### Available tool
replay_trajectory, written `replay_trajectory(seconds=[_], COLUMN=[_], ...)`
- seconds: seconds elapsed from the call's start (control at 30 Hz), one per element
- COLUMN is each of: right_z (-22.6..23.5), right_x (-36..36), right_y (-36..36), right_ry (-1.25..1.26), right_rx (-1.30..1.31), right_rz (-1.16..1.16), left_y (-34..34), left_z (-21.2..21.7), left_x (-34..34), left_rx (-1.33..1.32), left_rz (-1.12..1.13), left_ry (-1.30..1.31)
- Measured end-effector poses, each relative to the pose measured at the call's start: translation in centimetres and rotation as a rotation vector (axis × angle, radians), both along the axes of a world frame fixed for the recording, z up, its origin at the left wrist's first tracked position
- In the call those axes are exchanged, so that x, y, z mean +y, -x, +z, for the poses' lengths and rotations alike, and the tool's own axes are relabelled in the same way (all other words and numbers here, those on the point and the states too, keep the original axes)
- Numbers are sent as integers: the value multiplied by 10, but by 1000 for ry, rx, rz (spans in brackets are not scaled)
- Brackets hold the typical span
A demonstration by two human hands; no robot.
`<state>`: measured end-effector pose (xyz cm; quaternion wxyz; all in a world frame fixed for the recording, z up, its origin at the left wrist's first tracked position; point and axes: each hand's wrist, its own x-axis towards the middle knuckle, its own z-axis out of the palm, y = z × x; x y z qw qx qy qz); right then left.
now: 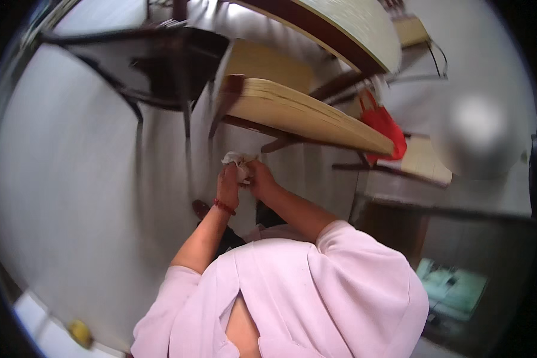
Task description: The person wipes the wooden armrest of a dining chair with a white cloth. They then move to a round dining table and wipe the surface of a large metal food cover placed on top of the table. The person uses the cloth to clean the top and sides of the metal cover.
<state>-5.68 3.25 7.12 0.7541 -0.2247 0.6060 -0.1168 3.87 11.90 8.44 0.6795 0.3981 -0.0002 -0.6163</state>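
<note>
Pale pink shirt (316,280) fills the lower middle, nearest my camera. Past it, over the grey floor (77,227), I see a crumpled white bundle (238,159) held between two bare hands: the left grip (227,180), above a red bracelet (224,207), closes on its left side, the right grip (259,179) on its right. Some white pokes out beyond the fingers; blur hides their exact placement. Farther off stands a wooden chair (304,112), apart from both.

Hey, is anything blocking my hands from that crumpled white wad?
Nothing visible does: your left hand and right hand meet at the white wad, holding it directly. The tan chair is farther ahead, not between.
</note>
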Motion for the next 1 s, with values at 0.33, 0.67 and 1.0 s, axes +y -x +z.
replay_trajectory(seconds=[0.33,0.67,1.0], right_z=[-23,78,51], right_x=[-52,-166,-271], right_y=[177,423,493], right_ry=[221,457,771], right_rx=[-252,-60,306], right_rz=[-442,-1036,-870], left_y=[175,387,398], left_z=[13,105,58], left_x=[-85,-222,-353], left_rx=[-687,-69,-169], left_rz=[-505,-645,-626], left_ry=[148,64,-311])
